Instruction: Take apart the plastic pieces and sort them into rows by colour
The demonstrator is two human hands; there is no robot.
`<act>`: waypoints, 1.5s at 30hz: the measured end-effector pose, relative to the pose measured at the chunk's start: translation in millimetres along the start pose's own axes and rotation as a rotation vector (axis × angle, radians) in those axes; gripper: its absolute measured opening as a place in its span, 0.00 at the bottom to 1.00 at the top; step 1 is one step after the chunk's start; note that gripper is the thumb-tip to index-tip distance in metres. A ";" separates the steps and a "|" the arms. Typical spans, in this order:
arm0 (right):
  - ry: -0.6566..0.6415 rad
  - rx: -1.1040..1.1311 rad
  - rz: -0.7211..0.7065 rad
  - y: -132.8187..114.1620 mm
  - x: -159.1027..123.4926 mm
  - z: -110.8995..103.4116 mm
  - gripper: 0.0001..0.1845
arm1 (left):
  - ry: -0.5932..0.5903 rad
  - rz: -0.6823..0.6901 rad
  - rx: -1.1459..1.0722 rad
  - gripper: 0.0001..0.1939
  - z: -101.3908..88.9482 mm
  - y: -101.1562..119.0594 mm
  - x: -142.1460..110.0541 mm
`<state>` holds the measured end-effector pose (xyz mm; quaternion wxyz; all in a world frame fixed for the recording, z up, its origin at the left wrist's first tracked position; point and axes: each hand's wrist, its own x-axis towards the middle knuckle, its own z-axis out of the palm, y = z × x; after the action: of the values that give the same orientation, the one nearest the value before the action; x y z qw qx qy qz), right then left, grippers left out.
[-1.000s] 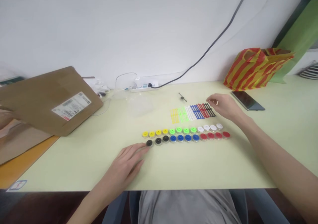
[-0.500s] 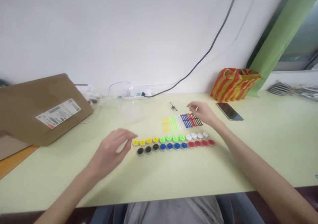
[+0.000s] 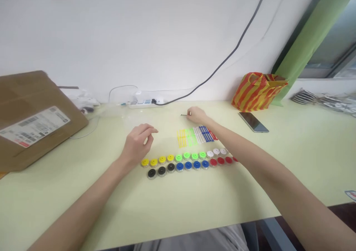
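My right hand (image 3: 196, 115) is pinched around a small black rod piece (image 3: 183, 114), whose thin end sticks out to the left; the rest of it is hidden by the fingers. Above the table on the left, my left hand (image 3: 139, 141) hangs with thumb and fingers apart and nothing in it. Between the hands lie thin plastic sticks in yellow (image 3: 181, 138), green (image 3: 191, 137), white (image 3: 199, 135), blue (image 3: 207, 133) and red. Nearer me, two rows of round discs hold yellow (image 3: 162, 159), green (image 3: 195, 156), white (image 3: 216, 152), black (image 3: 161, 170), blue (image 3: 188, 165) and red (image 3: 220, 160) ones. My right forearm covers the rows' right end.
A cardboard package (image 3: 25, 121) with a label leans at the left. By the wall lies a power strip (image 3: 146, 102) with a black cable (image 3: 211, 80) rising right. A phone (image 3: 253, 122) and a striped red-yellow bag (image 3: 256, 91) are at the right.
My right hand has moved left and away from me onto the black rod piece and closed on it. My left hand has shifted forward and a little right. The view has turned slightly.
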<state>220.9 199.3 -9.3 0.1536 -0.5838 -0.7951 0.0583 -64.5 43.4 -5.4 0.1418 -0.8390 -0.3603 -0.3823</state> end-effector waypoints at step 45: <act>-0.466 1.251 -0.441 -43.7 -191.8 -51.1 0.14 | -0.171 0.306 -0.326 0.05 11.4 111.9 27.4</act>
<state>249.1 -0.2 17.1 0.2945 -0.1834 -0.7245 0.5956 33.6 -15.4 11.6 0.0296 -0.9249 -0.1733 -0.3370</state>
